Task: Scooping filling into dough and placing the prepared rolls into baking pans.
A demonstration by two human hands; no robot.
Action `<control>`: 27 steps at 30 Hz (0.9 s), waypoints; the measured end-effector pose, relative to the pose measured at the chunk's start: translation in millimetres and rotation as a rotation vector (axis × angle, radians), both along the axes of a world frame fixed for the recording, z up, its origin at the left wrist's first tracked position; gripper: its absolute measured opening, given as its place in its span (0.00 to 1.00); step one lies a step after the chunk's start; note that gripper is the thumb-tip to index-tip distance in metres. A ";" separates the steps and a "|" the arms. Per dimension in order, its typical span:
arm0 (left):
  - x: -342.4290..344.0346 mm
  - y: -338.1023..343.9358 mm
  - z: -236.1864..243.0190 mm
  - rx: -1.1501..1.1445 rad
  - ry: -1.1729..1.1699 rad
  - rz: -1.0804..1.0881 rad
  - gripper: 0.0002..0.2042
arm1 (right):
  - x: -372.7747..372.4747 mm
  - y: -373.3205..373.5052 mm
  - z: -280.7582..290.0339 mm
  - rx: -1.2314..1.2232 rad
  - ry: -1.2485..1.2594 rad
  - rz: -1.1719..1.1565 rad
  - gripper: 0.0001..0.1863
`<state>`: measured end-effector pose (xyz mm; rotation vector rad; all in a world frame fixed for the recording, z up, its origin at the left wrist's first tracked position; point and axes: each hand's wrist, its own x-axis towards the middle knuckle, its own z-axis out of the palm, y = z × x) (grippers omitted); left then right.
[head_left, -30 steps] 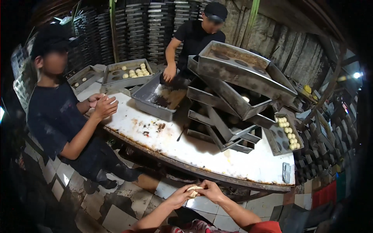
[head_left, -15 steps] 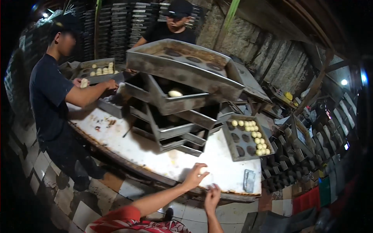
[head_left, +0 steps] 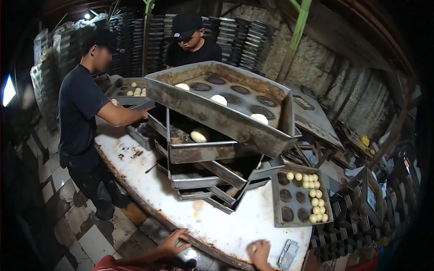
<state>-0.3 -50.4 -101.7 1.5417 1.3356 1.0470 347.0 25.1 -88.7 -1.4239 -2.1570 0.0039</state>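
Note:
My left hand (head_left: 172, 242) hovers by the front edge of the white table (head_left: 194, 212), open, with fingers apart and nothing in it. My right hand (head_left: 259, 253) rests on the tabletop with its fingers curled; whatever is beneath them, if anything, is hidden. Just right of it lies a flat grey metal piece (head_left: 288, 254). Beyond that is a metal tray (head_left: 289, 224) with dark round hollows and pale dough balls (head_left: 313, 193) along its far and right sides. Mid-table rises a crisscross stack of metal trays (head_left: 203, 153); its top tray (head_left: 217, 115) holds a few dough pieces (head_left: 219, 100).
A co-worker in dark clothes (head_left: 81, 113) stands at the table's left side, reaching toward the stack. Another person in a black cap (head_left: 194, 49) is behind it. A tray of dough balls (head_left: 129, 86) sits far left. Many dark trays (head_left: 352, 217) stand on the right.
My left hand, which held a pale dough piece, is now empty and has moved left. My right hand has come down onto the tabletop. The view has shifted.

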 end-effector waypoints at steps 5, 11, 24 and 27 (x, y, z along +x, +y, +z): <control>29.0 32.2 36.1 -0.132 -0.166 -0.359 0.25 | -75.5 87.3 -18.5 -0.080 0.303 -0.302 0.06; -23.3 76.8 36.8 -0.153 -0.287 -0.602 0.23 | -71.4 17.0 -0.6 -0.100 -0.042 -0.352 0.08; -134.2 161.2 36.6 -0.470 -0.543 -1.168 0.19 | -263.1 164.1 466.2 0.138 0.276 0.273 0.31; -139.4 176.2 34.8 -0.483 -0.558 -1.233 0.18 | -297.9 250.8 489.3 0.317 0.050 0.038 0.22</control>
